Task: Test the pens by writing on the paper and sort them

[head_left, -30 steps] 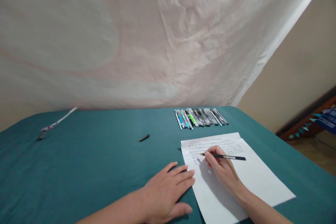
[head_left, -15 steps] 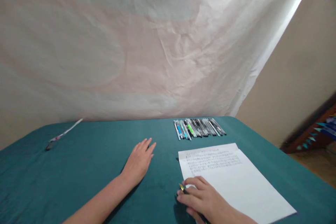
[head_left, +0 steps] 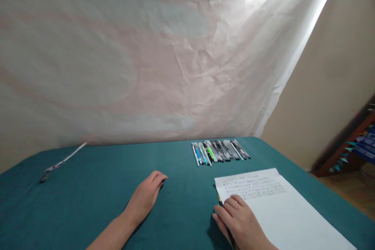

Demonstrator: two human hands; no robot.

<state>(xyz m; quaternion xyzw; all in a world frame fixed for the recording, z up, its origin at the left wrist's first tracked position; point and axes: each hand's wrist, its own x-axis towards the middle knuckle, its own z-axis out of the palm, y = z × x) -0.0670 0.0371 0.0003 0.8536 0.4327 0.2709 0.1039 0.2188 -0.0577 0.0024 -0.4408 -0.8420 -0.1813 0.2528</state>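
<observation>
My right hand (head_left: 241, 222) rests at the left edge of a white sheet of paper (head_left: 287, 218) with handwritten lines across its top. Its fingers are closed round a dark pen (head_left: 220, 200), whose gold tip points away from me just off the sheet's edge. My left hand (head_left: 145, 197) lies on the teal tablecloth (head_left: 88, 203) to the left, fingers curled down onto the cloth. Whatever is beneath those fingers is hidden.
A tidy row of several pens (head_left: 220, 150) lies at the far side of the table, beyond the paper. A white strip-like object with a dark end (head_left: 60, 162) sits at the far left. A creased white sheet hangs behind the table; wooden furniture (head_left: 348, 144) stands at right.
My right hand stopped writing and drew back with the pen to the sheet's left edge. My left hand reached forward over the small black cap and curled its fingers; the cap no longer shows.
</observation>
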